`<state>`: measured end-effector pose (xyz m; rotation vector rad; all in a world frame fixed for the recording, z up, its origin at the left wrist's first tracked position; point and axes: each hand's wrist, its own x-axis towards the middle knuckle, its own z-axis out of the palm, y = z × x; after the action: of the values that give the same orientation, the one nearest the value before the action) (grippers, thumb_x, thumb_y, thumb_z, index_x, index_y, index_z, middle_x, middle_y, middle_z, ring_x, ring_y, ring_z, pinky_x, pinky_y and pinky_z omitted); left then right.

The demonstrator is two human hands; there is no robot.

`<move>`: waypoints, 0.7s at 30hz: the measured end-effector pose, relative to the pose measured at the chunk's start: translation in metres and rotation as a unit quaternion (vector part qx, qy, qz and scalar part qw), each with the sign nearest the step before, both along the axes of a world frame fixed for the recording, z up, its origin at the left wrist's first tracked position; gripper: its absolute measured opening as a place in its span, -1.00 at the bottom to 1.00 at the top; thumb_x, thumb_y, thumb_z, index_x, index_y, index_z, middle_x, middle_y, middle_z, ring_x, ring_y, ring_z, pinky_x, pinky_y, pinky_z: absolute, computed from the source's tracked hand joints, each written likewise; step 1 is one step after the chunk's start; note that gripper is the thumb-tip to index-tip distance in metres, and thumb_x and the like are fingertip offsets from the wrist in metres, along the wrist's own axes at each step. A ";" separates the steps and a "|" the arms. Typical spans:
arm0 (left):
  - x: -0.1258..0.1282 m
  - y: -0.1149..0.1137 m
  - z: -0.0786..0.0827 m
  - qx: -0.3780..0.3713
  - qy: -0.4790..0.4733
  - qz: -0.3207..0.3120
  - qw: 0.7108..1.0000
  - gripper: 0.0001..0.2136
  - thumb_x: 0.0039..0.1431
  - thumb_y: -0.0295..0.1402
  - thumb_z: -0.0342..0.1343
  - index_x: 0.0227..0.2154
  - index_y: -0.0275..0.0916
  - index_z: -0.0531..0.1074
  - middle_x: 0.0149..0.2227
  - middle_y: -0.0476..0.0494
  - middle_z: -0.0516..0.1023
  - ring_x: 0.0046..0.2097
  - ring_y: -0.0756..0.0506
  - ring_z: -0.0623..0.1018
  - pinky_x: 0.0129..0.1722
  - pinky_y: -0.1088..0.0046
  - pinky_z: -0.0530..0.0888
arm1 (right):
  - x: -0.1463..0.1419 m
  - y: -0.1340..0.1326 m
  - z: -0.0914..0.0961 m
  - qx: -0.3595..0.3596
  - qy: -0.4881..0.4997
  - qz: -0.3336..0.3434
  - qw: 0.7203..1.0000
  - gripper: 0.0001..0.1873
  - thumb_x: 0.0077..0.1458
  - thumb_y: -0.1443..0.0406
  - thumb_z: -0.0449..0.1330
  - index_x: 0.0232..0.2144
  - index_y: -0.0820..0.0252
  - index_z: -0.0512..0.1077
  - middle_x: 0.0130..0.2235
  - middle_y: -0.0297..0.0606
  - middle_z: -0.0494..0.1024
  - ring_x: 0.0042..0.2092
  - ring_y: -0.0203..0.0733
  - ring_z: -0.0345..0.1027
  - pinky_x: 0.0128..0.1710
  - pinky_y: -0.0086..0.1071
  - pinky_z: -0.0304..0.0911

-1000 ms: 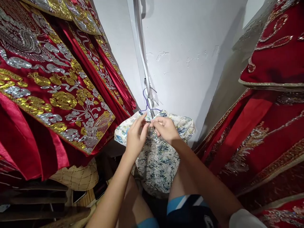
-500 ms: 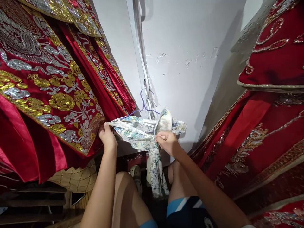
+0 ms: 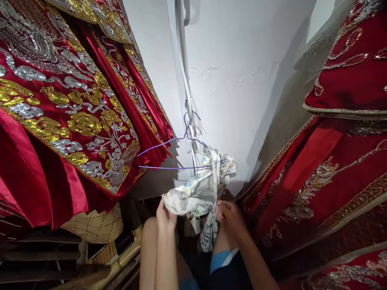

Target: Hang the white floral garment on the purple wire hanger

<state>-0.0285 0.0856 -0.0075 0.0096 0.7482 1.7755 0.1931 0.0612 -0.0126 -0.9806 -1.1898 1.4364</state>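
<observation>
A pale floral garment [image 3: 201, 187] hangs half off a purple wire hanger [image 3: 169, 155] hooked on the white wall. The hanger's left arm is bare; the cloth still clings to its right end. My left hand [image 3: 165, 213] grips the garment's left edge low down. My right hand [image 3: 230, 215] is closed on the bunched cloth at the right. Both hands sit below the hanger, above my knees.
Red robes with gold and silver embroidery [image 3: 69, 117] hang close on the left, and more red embroidered robes [image 3: 335, 161] crowd the right. A quilted tan cushion [image 3: 96, 225] and dark wooden slats lie lower left. The white wall [image 3: 242, 60] stands straight ahead.
Both hands dropped from the hanger's neck, pulling the floral garment down. Its left side slid off the hanger, leaving that wire arm bare.
</observation>
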 end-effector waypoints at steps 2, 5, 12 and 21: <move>0.013 -0.017 0.008 0.024 0.008 -0.023 0.999 -0.91 0.18 -0.41 0.13 -0.36 -0.27 0.52 -0.41 -0.06 0.59 -0.37 -0.04 0.59 -0.23 0.46 0.52 | 0.013 -0.007 0.002 -0.029 -0.084 0.147 0.985 -0.66 -0.02 0.20 0.15 -0.75 0.18 0.34 -0.77 -0.46 0.12 -0.67 -0.39 -0.06 -0.62 -0.43 -0.16; 0.034 -0.040 0.029 0.136 0.064 -0.086 0.985 -0.85 0.08 -0.31 0.28 -0.47 -0.25 0.45 -0.48 0.03 0.47 -0.42 0.02 0.49 -0.32 0.55 0.45 | 0.019 -0.013 0.017 -0.037 -0.172 0.255 0.951 -0.72 0.08 0.20 0.18 -0.57 0.22 0.51 -0.69 -0.36 0.35 -0.61 -0.30 0.17 -0.55 -0.39 0.05; 0.078 -0.082 0.075 0.252 0.531 -0.248 0.770 -0.83 0.26 -0.26 0.15 -0.38 -0.23 0.52 -0.34 -0.11 0.46 -0.23 -0.07 0.45 -0.17 0.46 0.35 | -0.007 -0.021 0.029 -0.094 0.009 0.067 0.993 -0.41 0.10 -0.20 0.10 -0.19 0.12 0.56 -0.11 -0.12 0.58 0.03 0.01 0.38 0.07 -0.18 0.22; 0.023 -0.066 0.078 0.193 0.653 -0.337 0.651 -0.49 0.36 0.01 -0.18 0.23 -0.14 0.23 0.24 -0.25 0.33 0.27 -0.25 0.29 0.25 0.20 0.19 | -0.009 -0.015 0.095 -0.184 0.105 0.189 0.959 -0.57 -0.34 0.01 0.44 -0.55 0.19 0.44 -0.58 -0.34 0.45 -0.46 -0.17 0.39 -0.40 -0.34 0.31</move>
<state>-0.0059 0.0197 0.0706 1.7924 1.0850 0.9006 0.1838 0.0464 0.0823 -0.8438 -1.0047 2.0677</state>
